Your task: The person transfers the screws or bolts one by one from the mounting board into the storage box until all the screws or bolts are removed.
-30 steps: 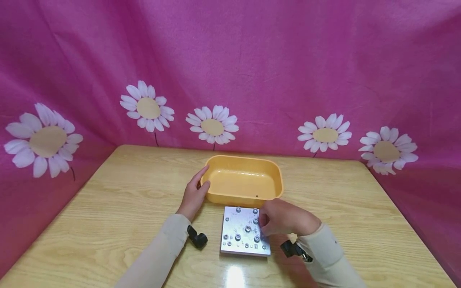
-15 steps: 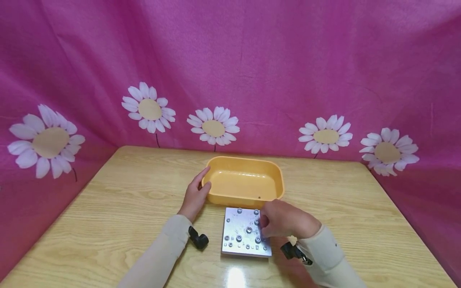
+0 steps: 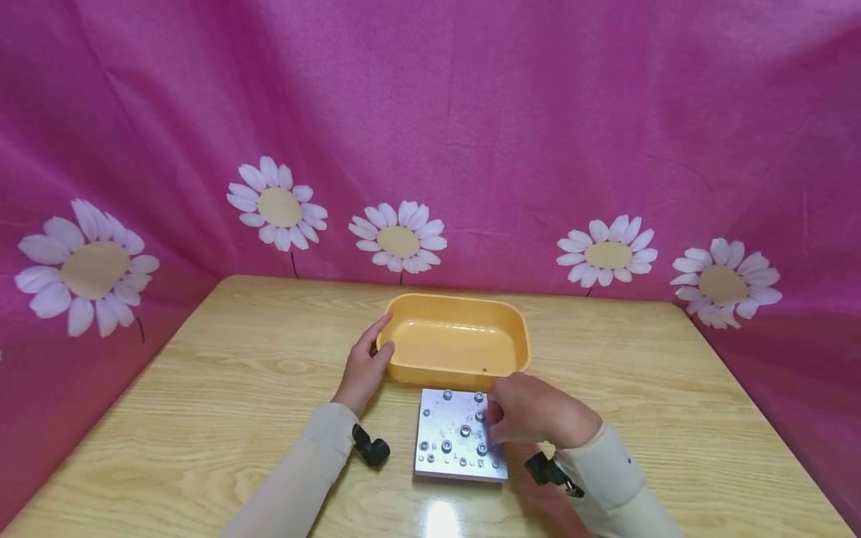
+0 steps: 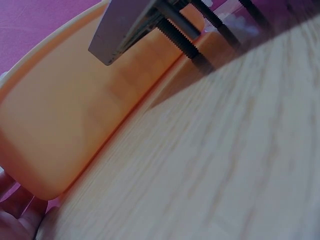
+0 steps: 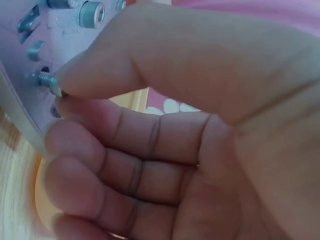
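Grained tabletop [image 3: 255, 359], metal plate [image 3: 440, 420], right fingers [image 5: 92, 112] pinching threaded screw [image 5: 48, 80] (left fingers [image 3: 374, 329] gripping rounded tub [image 3: 437, 373])

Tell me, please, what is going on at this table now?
A person's right hand pinches a small screw at the metal plate, some thread exposed; whether it goes in or out is unclear. The left hand grips the left end of the yellow tray beyond the plate. Other screws stand in the plate, and a tiny dark item, too small to identify, shows inside the tray.
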Demonstrator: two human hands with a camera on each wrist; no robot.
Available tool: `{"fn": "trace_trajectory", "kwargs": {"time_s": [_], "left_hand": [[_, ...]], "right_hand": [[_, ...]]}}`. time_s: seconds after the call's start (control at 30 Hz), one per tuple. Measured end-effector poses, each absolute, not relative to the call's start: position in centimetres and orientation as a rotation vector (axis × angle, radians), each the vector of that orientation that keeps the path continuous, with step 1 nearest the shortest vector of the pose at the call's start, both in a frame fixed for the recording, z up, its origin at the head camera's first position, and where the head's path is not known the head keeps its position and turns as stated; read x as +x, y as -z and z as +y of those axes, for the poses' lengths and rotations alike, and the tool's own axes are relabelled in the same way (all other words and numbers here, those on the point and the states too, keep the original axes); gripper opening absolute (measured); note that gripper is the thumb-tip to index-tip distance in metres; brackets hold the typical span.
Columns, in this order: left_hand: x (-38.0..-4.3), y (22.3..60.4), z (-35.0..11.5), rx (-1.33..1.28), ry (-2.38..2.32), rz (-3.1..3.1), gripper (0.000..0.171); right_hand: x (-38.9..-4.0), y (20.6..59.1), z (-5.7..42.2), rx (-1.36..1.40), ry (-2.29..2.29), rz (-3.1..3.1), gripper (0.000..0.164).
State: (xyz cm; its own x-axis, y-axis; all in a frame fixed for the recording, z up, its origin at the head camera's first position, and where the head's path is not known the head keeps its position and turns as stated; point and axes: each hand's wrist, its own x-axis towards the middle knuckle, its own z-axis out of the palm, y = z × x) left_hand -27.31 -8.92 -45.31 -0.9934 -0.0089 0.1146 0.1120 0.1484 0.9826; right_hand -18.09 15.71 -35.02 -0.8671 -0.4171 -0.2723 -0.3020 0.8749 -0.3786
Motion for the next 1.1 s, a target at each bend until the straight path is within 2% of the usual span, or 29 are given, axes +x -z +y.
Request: {"fn": "trace_trajectory", "kwargs": {"time_s": [1.1], "left_hand": [[-27.35,45.41,-8.85,-0.094,1.982,-2.313,0.049]], "right_hand": [[-18.21,34.96,15.71,-0.521,0.479,2.684,0.019]]}}
